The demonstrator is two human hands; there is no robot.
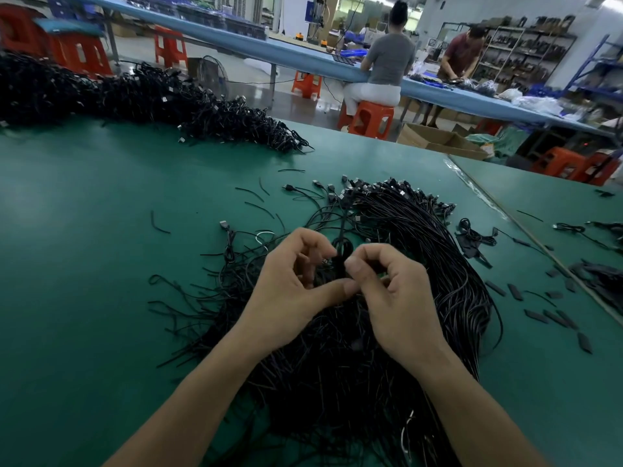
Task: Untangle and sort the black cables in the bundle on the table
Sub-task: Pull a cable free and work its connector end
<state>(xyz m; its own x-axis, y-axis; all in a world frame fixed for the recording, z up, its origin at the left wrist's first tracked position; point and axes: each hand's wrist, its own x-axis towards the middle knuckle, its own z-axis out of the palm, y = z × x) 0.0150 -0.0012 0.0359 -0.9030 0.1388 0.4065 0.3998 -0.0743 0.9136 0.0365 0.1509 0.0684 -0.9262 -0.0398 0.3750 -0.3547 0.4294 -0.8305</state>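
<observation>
A big bundle of black cables lies on the green table, with plug ends fanned out at its far side. My left hand and my right hand hover over the bundle's middle. Both pinch one small coiled black cable between thumb and fingers, holding it upright just above the heap. Loose cable ends spread to the left of my left wrist. The lower part of the coiled cable is hidden behind my fingers.
A long heap of more black cables runs along the table's far left. Short black ties and scraps litter the right side beside a table seam. Two people work at a blue bench beyond, among orange stools.
</observation>
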